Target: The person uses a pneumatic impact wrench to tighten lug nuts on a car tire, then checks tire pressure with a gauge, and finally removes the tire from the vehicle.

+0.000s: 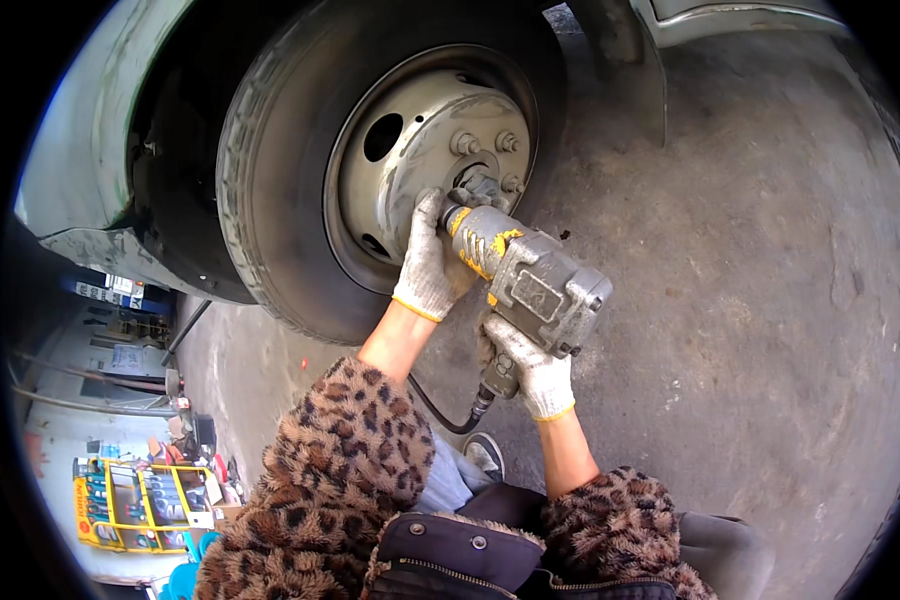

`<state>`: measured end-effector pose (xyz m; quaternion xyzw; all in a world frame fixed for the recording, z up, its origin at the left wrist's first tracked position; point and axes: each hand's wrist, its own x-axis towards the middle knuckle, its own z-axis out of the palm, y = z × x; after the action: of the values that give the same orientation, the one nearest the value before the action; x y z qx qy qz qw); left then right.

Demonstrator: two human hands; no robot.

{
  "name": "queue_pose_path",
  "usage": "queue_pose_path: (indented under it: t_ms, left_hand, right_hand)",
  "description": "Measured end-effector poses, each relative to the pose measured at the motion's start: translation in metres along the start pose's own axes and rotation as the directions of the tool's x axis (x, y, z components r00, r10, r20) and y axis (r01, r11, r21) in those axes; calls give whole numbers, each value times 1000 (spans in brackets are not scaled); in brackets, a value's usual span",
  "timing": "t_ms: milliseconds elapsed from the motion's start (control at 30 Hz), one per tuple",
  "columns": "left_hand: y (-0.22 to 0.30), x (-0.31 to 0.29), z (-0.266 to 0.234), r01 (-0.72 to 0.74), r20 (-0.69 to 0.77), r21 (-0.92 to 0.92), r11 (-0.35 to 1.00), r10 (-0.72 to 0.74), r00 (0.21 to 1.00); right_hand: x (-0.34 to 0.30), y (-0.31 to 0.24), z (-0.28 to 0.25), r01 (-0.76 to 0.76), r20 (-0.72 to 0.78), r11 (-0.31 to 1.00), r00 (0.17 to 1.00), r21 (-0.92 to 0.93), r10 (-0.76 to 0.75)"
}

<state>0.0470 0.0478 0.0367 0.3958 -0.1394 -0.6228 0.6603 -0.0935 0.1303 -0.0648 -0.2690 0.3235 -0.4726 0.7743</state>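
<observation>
A grey and yellow air impact wrench [535,280] is held up against the steel wheel rim [370,190] of a large tyre [275,190]. My left hand [432,255], in a white knit glove, grips the wrench's front end near the socket. My right hand [535,365], gloved alike, is wrapped round its handle [500,375]. Several wheel nuts [465,143] show on the hub face to the right of its centre. The socket's tip points at the lower part of the hub, where my left hand and the tool hide the contact.
A black air hose [440,415] curves from the handle down past my left forearm. The vehicle's pale body panel [80,130] arches over the wheel. Stained concrete floor [740,300] spreads to the right. A yellow rack [150,505] with bottles stands at lower left.
</observation>
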Motion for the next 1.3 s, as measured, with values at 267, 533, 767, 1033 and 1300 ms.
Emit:
queue_pose_path:
  t_ms: [267,533,767,1033,1300]
  left_hand:
    - [-28,0,11,21,279,32,999,-29,960]
    - [-14,6,33,29,343,-29,999,-18,939]
    - [-7,-9,42,76,137,-43,996,-69,988]
    - [-11,-6,22,190,414,-114,975,-127,901]
    - [-9,-4,17,50,501,-35,998,-26,865]
  right_hand:
    - [3,0,-40,-94,215,967,976,238,42]
    - [-2,-42,-10,17,-75,998,997,64,-13]
    - [-19,-66,-3,-49,-49,998,998,-35,47]
    - [-24,-70,-10,77,34,978,997,-195,-72]
    - [-35,-65,12,-104,-6,991,994,82,105]
